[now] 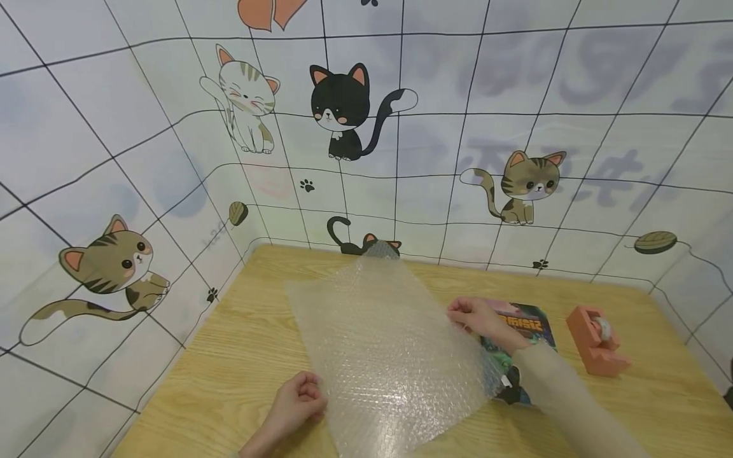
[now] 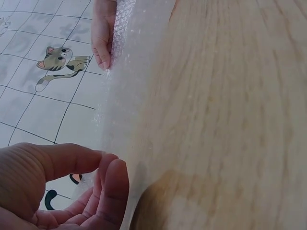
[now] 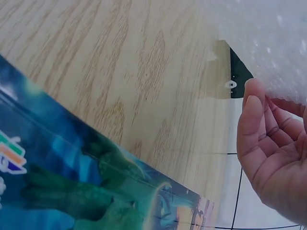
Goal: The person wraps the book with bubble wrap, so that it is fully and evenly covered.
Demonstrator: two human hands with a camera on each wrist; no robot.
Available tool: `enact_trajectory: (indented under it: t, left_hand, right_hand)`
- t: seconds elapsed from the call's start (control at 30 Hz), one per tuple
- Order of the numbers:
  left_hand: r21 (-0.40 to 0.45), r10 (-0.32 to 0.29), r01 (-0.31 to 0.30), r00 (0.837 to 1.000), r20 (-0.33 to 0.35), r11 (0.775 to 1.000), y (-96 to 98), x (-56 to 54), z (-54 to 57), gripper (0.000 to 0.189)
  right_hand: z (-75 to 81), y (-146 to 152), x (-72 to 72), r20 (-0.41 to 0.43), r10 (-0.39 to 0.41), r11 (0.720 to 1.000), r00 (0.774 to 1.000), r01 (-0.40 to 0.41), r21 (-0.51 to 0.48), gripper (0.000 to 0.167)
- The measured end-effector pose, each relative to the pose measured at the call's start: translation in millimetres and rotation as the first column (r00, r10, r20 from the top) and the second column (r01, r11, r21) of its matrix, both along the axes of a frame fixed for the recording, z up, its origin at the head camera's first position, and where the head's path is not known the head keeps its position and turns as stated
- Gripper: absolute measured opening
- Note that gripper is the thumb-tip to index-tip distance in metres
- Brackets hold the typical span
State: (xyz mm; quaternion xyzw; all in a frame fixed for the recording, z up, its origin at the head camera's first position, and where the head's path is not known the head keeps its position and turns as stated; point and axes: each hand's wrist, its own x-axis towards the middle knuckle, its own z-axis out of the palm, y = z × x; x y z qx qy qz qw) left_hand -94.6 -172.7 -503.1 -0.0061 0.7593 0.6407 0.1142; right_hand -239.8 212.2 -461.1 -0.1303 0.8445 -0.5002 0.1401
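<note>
A sheet of clear bubble wrap (image 1: 389, 343) slants across the table, its far corner reaching the wall. My left hand (image 1: 299, 399) pinches its left edge between thumb and fingers; the left wrist view shows this left hand (image 2: 72, 187) close up. On the opposite edge, my right hand (image 1: 481, 316) pinches the wrap, and in the right wrist view the right hand (image 3: 273, 143) has the edge between thumb and fingertips. A colourful printed book (image 1: 529, 318) lies under my right forearm, partly covered by the sleeve and the wrap.
An orange tape dispenser (image 1: 595, 343) with a roll of tape stands right of the book. The wooden table (image 1: 229, 356) meets walls (image 1: 429, 191) covered in a grid and cartoon cats at the back and sides.
</note>
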Motion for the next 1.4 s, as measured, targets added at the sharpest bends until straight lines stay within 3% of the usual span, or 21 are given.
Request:
enact_trajectory:
  t: [0.57, 0.77, 0.93, 1.07, 1.2, 1.4]
  left_hand:
    - [0.02, -0.02, 0.019, 0.999, 0.028, 1.0, 5.2, -0.2, -6.1, 0.03]
    - [0.007, -0.033, 0.033, 0.999, 0.025, 0.999, 4.9, -0.4, -6.0, 0.029]
    - [-0.07, -0.042, 0.042, 0.999, -0.006, 0.997, -1.7, 0.6, 2.1, 0.029]
    - [-0.139, -0.01, 0.005, 0.999, -0.032, 0.99, -10.6, -3.3, 9.2, 0.026]
    - [-0.185, -0.002, -0.013, 0.996, -0.085, 0.983, -15.7, -10.5, 19.3, 0.022]
    - [-0.167, -0.029, 0.004, 0.989, -0.148, 0.986, -6.5, -26.8, 38.7, 0.022]
  right_hand:
    - [-1.0, 6.6, 1.9, 0.004, -0.005, 1.0, 1.0, 0.005, 0.03, 0.02]
    - [2.2, 13.2, 3.8, 0.055, 0.0, 1.0, 0.998, 0.0, -0.003, 0.028]
    - [8.1, 22.2, 8.1, 0.086, -0.03, 0.999, 0.996, 0.032, -0.024, 0.036]
    - [14.2, 30.2, 12.8, 0.086, -0.05, 0.998, 0.995, 0.052, -0.032, 0.041]
    - [20.5, 40.7, 19.2, 0.082, -0.06, 0.996, 0.995, 0.065, -0.054, 0.047]
    - [26.3, 57.6, 30.1, 0.063, -0.081, 0.994, 0.995, 0.085, -0.067, 0.052]
